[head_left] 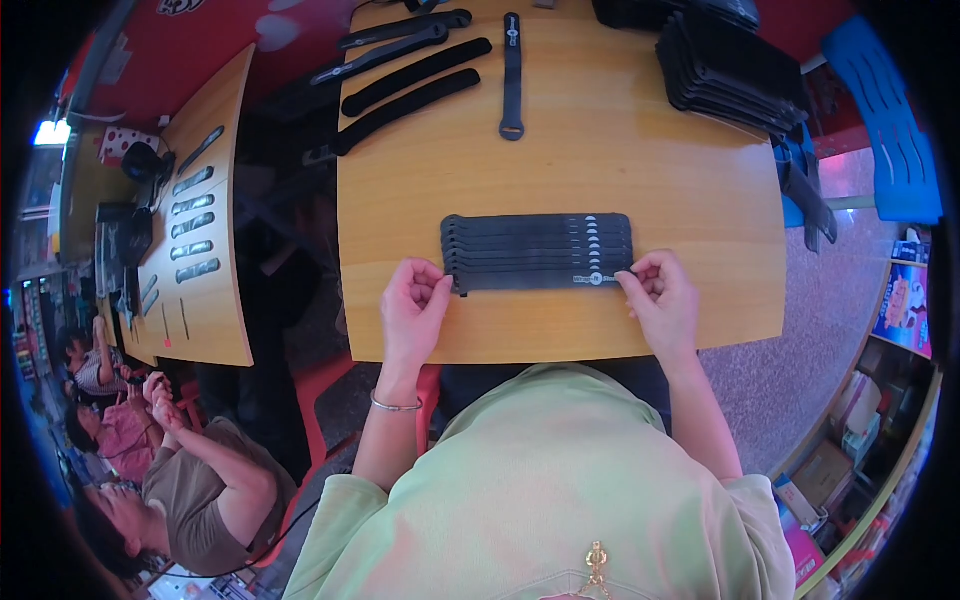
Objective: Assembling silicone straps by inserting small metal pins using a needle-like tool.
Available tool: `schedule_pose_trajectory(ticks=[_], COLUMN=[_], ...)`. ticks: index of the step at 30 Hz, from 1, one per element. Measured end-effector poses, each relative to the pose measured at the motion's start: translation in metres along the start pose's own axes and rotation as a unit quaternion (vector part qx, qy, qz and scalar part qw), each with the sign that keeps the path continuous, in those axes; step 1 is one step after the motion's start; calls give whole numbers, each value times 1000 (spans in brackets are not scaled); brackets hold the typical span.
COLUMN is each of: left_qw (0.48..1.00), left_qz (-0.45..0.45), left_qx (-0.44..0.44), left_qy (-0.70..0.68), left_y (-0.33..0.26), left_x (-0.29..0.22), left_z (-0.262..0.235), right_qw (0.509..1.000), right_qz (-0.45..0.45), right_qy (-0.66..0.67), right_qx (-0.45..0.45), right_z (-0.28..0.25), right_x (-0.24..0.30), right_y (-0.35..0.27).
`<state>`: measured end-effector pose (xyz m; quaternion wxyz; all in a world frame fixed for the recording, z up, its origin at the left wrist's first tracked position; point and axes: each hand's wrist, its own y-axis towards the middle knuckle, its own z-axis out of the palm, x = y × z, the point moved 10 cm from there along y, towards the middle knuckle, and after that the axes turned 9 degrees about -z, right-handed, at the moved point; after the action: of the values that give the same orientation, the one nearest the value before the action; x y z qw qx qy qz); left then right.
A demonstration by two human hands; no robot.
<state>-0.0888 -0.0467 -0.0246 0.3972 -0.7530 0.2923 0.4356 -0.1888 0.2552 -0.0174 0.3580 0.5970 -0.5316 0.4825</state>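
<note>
Several black fastening straps lie overlapped like shingles in a row (530, 235) across the wooden table (640, 180) in front of me. The nearest strap (525, 279) has a white print near its right end. Its left end is pinched between thumb and forefinger of my left hand (413, 308). My right hand (664, 303) pinches the same strap at its right end, fingers curled. Both wrists rest around the table's near edge. Further off, a single strap (512, 85) lies lengthwise, its rounded, holed end toward me.
At the far left lie several loose black straps (415, 75). A tall pile of black straps (730, 75) stands at the far right corner, beside a blue plastic chair (885, 130). Another table (215, 260) with strap bundles is on the left, where a co-worker (225, 490) sits.
</note>
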Motion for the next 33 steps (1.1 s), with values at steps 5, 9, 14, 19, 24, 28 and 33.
schedule_pose_trajectory(ticks=[5,9,14,19,24,28,33], left_qw=[1000,1000,1000,1000,1000,1000,999], left_qz=[-4,-3,-3,0,3,6,14], left_qx=[-7,-9,-13,-14,-16,-18,-28], left_qy=[14,8,9,13,11,13,14], left_y=[0,0,0,0,-1,-1,-3], left_x=[0,-1,-1,-2,-3,-2,-5], left_z=[0,0,-1,0,0,-1,0], right_qw=[1000,1000,999,999,998,998,997], right_qz=[12,-3,-13,-16,-20,-21,-29], right_qy=[-14,-24,-38,-39,-55,-65,-77], right_qx=[4,2,2,-6,-8,-9,-10], right_z=[1,1,1,0,0,0,-1], right_x=[-3,-1,0,-1,1,1,1], right_y=[0,0,0,0,1,1,1])
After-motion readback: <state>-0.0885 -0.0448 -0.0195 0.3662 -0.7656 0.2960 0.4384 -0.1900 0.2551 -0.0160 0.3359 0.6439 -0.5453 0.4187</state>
